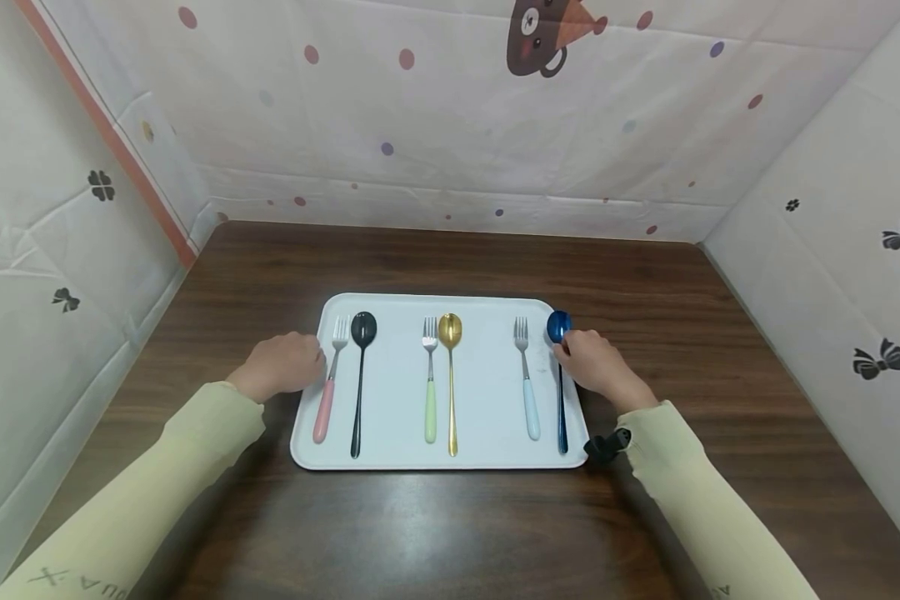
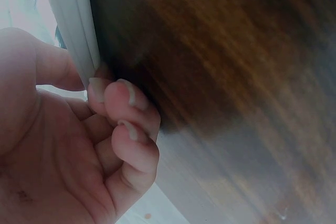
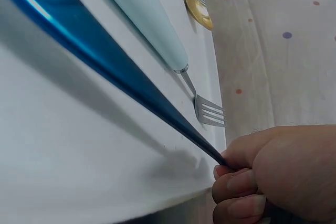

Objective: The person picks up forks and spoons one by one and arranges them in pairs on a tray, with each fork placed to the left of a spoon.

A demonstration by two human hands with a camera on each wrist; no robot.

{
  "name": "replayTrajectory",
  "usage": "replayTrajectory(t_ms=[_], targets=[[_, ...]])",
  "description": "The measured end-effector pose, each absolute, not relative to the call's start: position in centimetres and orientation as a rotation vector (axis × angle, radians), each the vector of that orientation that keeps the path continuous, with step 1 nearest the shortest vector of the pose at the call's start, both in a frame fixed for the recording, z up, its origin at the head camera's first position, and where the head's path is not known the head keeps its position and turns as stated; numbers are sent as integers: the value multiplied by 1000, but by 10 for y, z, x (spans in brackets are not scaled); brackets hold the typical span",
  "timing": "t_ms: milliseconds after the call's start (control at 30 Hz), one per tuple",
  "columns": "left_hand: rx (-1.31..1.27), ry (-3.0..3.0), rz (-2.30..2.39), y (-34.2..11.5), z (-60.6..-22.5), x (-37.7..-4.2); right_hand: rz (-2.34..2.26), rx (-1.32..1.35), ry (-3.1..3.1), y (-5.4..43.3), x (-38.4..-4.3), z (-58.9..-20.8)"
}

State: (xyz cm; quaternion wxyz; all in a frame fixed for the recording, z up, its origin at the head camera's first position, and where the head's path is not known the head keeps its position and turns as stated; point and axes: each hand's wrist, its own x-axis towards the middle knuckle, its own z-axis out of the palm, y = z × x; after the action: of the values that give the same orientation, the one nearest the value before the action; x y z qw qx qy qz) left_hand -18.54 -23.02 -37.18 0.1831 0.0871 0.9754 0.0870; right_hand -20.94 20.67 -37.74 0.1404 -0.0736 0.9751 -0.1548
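Note:
A white tray (image 1: 487, 383) lies on the wooden table, holding three forks and three spoons in pairs. At its left edge, my left hand (image 1: 283, 365) pinches the rim, thumb on top and curled fingers underneath, as the left wrist view shows. My right hand (image 1: 596, 365) pinches the blue spoon (image 1: 561, 417) by the upper handle, just below its bowl, over the tray's right side. Left of that spoon lies a fork with a light blue handle (image 1: 530, 408). Nearest my left hand is a fork with a pink handle (image 1: 324, 410), beside a black spoon (image 1: 358, 392).
Mid-tray lie a green-handled fork (image 1: 431, 408) and a gold spoon (image 1: 452, 392). The brown table (image 1: 412, 533) surrounds the tray. Printed white cloth (image 1: 450, 108) hangs behind the table and at both sides. A black band (image 1: 606, 446) is at the right wrist.

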Motion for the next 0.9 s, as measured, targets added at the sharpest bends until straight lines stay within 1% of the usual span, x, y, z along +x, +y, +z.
replayTrajectory(t_ms=[900], targets=[[221,2758,250,-232,-375,-186,-435,-197,2861,194,-212,-385]])
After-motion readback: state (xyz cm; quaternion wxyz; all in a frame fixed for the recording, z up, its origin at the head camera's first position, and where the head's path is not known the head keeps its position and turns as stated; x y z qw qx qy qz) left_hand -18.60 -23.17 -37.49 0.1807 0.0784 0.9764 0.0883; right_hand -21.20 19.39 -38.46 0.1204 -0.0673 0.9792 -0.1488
